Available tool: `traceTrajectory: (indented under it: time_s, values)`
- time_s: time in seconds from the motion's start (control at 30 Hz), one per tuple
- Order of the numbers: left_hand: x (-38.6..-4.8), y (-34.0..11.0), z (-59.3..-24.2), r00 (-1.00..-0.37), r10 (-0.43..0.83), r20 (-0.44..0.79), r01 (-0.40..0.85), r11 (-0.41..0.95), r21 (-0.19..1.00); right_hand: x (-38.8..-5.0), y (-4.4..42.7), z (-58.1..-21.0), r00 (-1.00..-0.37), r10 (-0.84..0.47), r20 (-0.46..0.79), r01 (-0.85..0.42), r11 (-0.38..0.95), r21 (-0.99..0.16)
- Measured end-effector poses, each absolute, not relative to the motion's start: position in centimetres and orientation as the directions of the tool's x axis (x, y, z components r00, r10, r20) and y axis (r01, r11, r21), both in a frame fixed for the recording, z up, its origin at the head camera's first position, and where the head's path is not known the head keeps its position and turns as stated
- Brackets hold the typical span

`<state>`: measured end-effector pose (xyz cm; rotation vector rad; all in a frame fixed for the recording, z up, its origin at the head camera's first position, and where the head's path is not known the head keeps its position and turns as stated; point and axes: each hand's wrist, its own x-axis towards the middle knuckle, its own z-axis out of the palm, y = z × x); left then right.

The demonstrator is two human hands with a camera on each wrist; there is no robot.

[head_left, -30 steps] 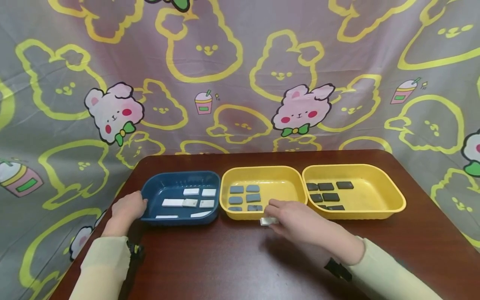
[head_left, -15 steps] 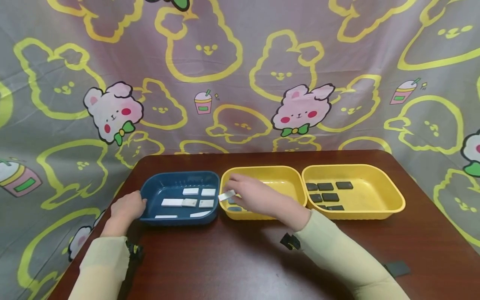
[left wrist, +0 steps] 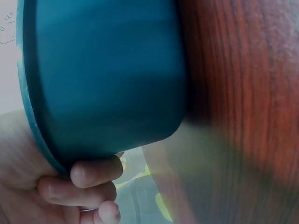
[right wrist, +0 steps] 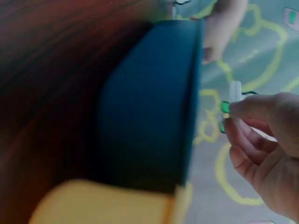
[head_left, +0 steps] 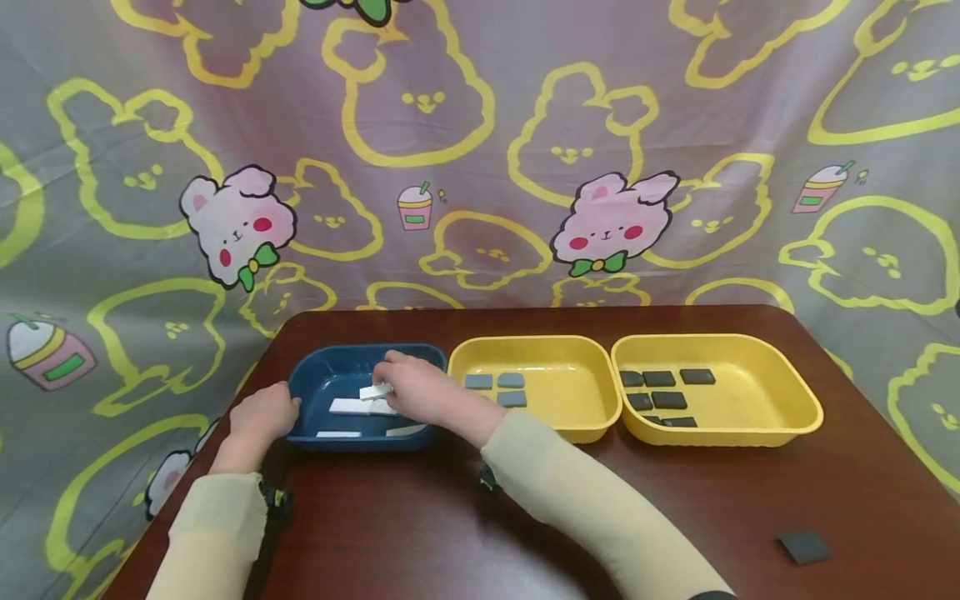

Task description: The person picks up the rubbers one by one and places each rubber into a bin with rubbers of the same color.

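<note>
In the head view my left hand grips the left end of the blue tray. The left wrist view shows its fingers curled under the tray's rim. Above the inside of that tray, my right hand pinches a small white rectangular block. Thumb and fingers hold this block at one end in the right wrist view, higher than the tray's rim. Several flat white blocks lie on the tray floor; the right hand hides some of them.
Next to the blue tray stands a yellow tray with grey blocks, partly behind the right forearm. A second yellow tray on the right holds several black blocks. One dark flat piece lies on the brown table at front right.
My right hand has carried the white block leftward, from the middle yellow tray's front edge to above the blue tray. The dark piece at front right has come into view. My left hand stays put.
</note>
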<state>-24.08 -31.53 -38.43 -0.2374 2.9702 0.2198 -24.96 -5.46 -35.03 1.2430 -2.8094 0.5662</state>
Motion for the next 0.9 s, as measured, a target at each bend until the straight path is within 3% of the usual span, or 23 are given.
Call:
traceTrajectory:
  time_s: [0.27, 0.67, 0.9]
  values:
    - [-24.0, -31.5, -38.8, -0.975, -0.143, -0.168, -0.166, 0.977, 0.132, -26.0, -9.4, -37.3, -0.759, -0.620, 0.198, -0.640, 0.655, -0.402]
    - [-24.0, -31.5, -38.8, -0.977, -0.146, -0.153, -0.168, 0.976, 0.142, -25.9, -10.9, -39.8, -0.803, -0.576, 0.149, -0.577, 0.692, -0.434]
    - [-24.0, -31.6, -38.7, -0.978, -0.145, -0.150, -0.166, 0.976, 0.141, -26.3, -11.2, -40.5, -0.815, -0.574, 0.085, -0.529, 0.675, -0.514]
